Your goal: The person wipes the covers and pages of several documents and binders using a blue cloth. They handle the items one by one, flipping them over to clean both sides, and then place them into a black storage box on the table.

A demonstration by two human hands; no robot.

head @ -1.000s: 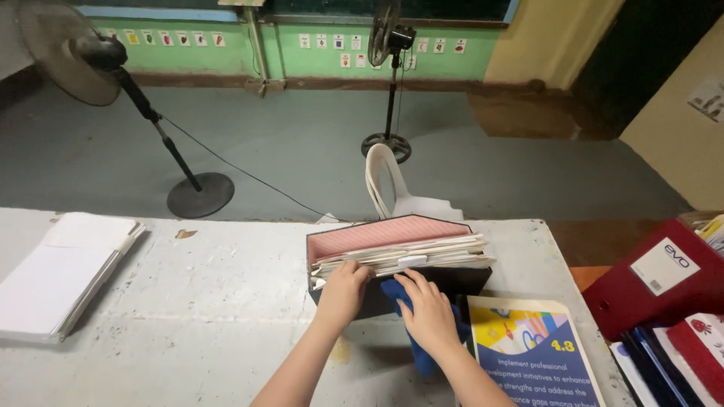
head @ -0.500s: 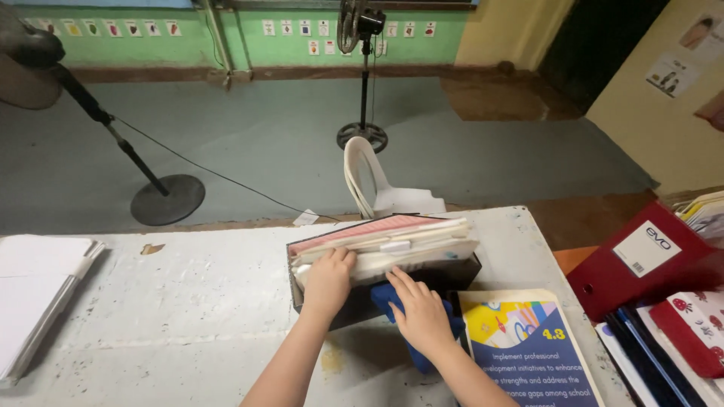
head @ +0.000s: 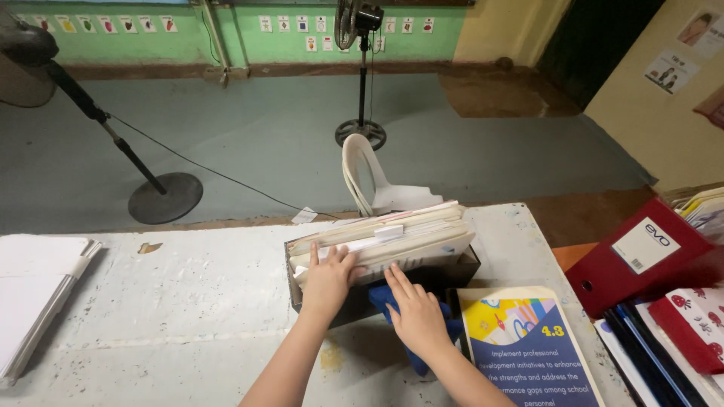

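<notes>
Fingers [head: 329, 255] of left hand [head: 329, 280] spread on papers [head: 381, 243].
Right hand [head: 413, 315], fingers together, flat on blue folder [head: 382, 295] by box [head: 452, 273], near table's [head: 188, 301] far edge.

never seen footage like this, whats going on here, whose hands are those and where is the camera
The camera sits on a person's head and looks down, so both bare hands are that person's own. The left hand presses on a thick bundle of papers standing in a dark file box on a worn white table. The right hand rests on a blue thing in front of the box. Beside it lies a colourful printed folder, a white paper stack lies far left, and red binders sit at the right.
</notes>
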